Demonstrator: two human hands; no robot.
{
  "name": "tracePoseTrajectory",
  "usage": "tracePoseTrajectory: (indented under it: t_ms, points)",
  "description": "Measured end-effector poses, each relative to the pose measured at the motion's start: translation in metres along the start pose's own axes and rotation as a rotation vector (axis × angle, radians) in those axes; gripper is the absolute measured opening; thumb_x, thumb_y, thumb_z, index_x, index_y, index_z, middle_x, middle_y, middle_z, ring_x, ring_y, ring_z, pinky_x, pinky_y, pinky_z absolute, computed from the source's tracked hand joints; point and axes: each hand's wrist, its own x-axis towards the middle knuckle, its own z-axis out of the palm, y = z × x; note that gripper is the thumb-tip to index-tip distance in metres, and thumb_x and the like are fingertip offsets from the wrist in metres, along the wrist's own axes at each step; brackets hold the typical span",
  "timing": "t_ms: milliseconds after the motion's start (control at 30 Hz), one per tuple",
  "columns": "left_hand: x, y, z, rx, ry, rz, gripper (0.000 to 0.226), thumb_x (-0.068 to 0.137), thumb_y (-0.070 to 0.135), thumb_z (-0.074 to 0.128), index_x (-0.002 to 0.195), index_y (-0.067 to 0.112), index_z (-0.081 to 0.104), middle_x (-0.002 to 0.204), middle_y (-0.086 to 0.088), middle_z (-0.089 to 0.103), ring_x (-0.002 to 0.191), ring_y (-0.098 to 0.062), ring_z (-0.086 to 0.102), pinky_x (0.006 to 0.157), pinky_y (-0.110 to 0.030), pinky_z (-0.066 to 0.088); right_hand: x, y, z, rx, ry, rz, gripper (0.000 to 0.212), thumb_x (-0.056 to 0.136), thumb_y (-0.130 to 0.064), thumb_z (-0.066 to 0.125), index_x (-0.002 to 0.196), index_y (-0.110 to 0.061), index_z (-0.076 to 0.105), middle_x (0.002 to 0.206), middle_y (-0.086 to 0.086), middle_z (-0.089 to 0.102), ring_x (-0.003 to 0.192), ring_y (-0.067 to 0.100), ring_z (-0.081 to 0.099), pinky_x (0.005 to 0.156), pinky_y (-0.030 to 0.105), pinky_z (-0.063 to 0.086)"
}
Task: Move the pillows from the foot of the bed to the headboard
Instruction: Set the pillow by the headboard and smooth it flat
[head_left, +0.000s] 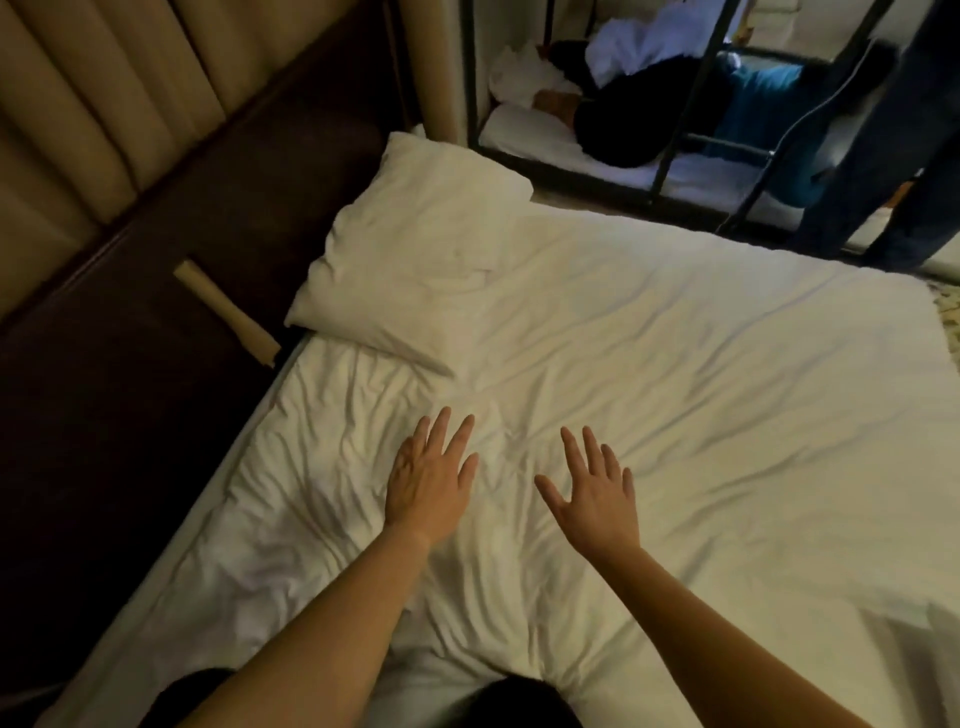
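Rumpled bed (675, 389); left hand (428, 480), right hand (597, 499) outstretched, fingers (452, 436) spread.

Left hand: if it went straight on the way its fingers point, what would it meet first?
Probably the near corner of the pillow, after passing over bare wrinkled sheet. The left hand is open, with its fingers aimed up the bed toward that corner. Its height above the sheet is unclear.

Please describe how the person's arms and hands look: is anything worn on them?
Both forearms are bare; no sleeves show. The left hand and the right hand wear no gloves, and I see no watch, bracelet or ring. Dim light could hide small items.
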Motion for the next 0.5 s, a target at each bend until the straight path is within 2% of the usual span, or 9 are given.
tracePoseTrajectory:
  t_ms: [267, 500]
  points:
    - [-0.035, -0.032, -0.015, -0.030, 0.024, 0.013, 0.061, 0.111, 0.057, 0.018, 0.170, 0.041, 0.010, 0.180, 0.005, 0.007, 0.166, -0.023, 0.006, 0.131, -0.045, 0.022, -0.023, -0.047, 0.010, -0.063, 0.010, -0.048, 0.086, 0.103, -0.080, 0.027, 0.174, -0.040, -0.003, 0.183, -0.004, -0.003, 0.170, 0.029, 0.003, 0.135, 0.055, 0.009]
    - [-0.093, -0.092, -0.039, -0.027, 0.053, 0.114, 0.061, 0.112, 0.056, 0.021, 0.170, 0.041, 0.011, 0.179, 0.006, 0.008, 0.165, -0.023, 0.008, 0.131, -0.044, 0.023, -0.094, -0.115, 0.038, -0.091, 0.071, 0.000, 0.091, 0.101, -0.082, 0.027, 0.175, -0.036, 0.000, 0.184, -0.002, -0.002, 0.169, 0.031, 0.003, 0.136, 0.056, 0.009]
